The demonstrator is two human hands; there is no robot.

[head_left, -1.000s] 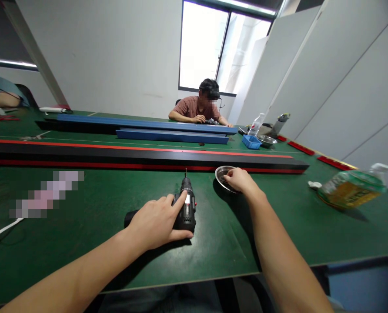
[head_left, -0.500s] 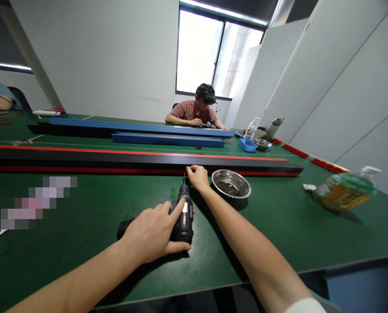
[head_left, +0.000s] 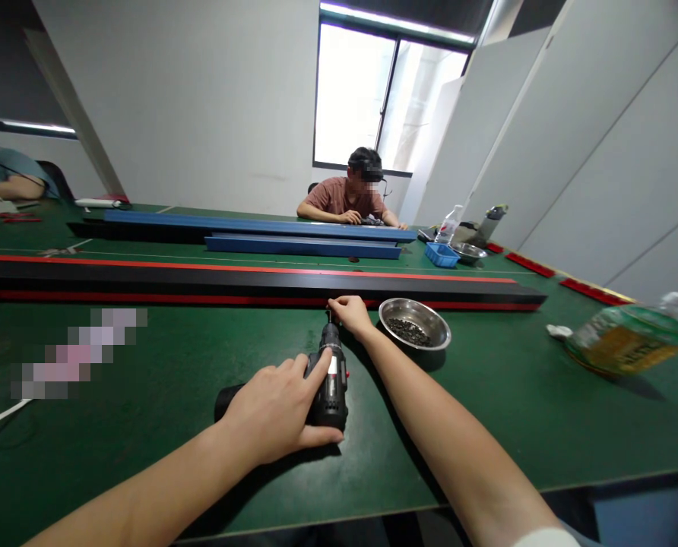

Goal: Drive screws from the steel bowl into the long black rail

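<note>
Our left hand grips the drill, long axis pointing far at the bar; our right hand, nearer bar, pinches the bit.

Far side: seated person, reddish-brown shirt; window behind. Blue basket near clear bottle. Shorter blue strip lies before longer blue strip. Right: green-and-yellow jug on counter. Left edge: second person, grey-blue shirt.

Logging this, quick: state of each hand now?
Left hand: holding the black drill.
Right hand: fingers closed at the drill's tip; anything held cannot be made out.
</note>
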